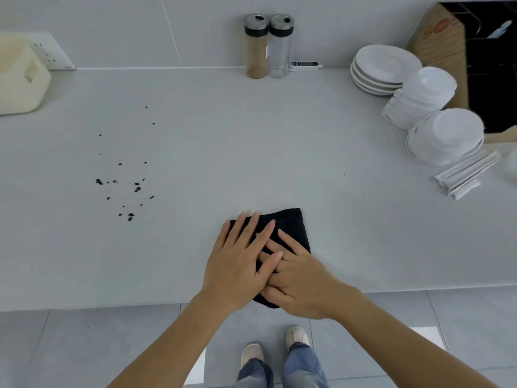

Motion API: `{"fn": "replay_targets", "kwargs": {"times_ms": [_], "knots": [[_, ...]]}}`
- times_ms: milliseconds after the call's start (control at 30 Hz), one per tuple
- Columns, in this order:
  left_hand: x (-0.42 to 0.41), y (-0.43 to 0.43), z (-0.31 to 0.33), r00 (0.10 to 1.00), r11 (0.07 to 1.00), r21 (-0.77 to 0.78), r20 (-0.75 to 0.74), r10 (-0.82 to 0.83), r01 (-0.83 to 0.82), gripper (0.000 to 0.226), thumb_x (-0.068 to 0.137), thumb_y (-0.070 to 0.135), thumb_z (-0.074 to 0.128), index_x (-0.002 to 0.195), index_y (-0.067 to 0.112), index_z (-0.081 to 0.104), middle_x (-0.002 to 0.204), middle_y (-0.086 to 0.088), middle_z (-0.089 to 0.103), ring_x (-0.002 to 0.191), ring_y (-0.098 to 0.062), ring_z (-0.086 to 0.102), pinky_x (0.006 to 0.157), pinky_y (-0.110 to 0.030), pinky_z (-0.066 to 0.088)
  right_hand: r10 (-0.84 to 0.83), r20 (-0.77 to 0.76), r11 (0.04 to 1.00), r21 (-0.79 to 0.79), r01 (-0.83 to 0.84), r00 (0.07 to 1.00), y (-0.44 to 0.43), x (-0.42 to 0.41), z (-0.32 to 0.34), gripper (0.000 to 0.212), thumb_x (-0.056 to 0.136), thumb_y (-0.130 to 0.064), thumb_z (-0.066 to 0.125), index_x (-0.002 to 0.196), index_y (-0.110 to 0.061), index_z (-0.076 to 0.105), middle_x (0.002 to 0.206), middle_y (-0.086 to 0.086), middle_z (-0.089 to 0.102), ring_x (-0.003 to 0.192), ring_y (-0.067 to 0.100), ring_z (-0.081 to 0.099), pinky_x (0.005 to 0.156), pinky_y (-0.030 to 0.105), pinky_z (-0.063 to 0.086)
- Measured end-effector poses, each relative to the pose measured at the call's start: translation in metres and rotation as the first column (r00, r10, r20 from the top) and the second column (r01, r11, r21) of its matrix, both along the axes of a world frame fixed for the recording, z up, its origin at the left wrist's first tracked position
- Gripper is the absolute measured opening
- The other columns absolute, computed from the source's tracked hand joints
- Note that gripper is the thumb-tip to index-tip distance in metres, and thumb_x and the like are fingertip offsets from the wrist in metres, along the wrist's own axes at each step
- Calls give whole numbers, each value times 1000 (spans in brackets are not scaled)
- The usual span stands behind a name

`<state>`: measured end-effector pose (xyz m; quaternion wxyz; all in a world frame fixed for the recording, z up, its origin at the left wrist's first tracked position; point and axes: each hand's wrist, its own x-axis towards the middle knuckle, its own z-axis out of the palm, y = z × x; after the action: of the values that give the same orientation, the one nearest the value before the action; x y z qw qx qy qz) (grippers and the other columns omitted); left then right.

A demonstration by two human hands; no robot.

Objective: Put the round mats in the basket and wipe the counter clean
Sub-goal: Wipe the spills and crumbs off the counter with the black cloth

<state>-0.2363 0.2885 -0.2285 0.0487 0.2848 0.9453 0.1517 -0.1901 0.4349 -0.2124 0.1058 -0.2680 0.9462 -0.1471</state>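
Left hand (237,264), right hand (299,281) flat (overlapping) on cloth (291,225).

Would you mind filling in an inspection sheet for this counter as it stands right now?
Surface: grey counter, dark crumbs scattered left of centre.
Job's things: black cloth flat at the front edge; cream basket far left; no round mats seen.
Clutter: two shaker jars at the wall, a small white gadget beside them, stacked plates, stacked bowls, folded white paper.
Grippers: left hand and right hand flat on the cloth, overlapping.
Cables: nothing seen.
Surroundings: wall socket, wooden panel, tiled floor.
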Motion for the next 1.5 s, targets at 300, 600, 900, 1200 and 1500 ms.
{"fn": "replay_targets", "kwargs": {"times_ms": [300,600,900,1200,1500], "knots": [[7,62,0,999,999,11,9,-41,41,58,94,56,15,138,28,40,146,-4,40,139,-22,28,111,-41,17,-64,-126,995,72,74,990,58,14,-7,42,91,-38,32,122,-29,59,137,-11,50,144,16,16,114,45,14],[2,133,-1,997,996,59,36,-74,72,57,93,57,17,135,29,43,145,-2,42,139,-20,29,112,-40,16,-123,-133,990,47,131,983,124,16,-10,39,89,-37,37,122,-34,58,143,-14,43,144,13,14,112,47,16],[-2,85,13,929,858,366,226,293,-360,73,82,68,20,142,28,29,144,23,20,136,11,6,113,-15,1,161,-202,967,227,-114,966,133,-7,-10,63,79,-79,24,136,-52,30,150,-2,33,138,38,22,99,68,16],[-6,6,10,742,631,394,286,606,-668,78,79,65,26,141,18,35,146,9,34,135,0,19,116,-32,15,4,-160,970,240,35,987,81,-41,-11,56,86,-72,19,138,-52,25,147,-1,39,136,39,28,96,70,18],[-28,-50,12,699,571,416,293,652,-708,83,75,68,22,141,19,34,149,8,32,135,1,19,116,-31,14,-276,-84,916,279,289,957,5,-102,-11,59,88,-67,9,134,-46,39,141,5,49,126,43,45,88,74,34]]}}
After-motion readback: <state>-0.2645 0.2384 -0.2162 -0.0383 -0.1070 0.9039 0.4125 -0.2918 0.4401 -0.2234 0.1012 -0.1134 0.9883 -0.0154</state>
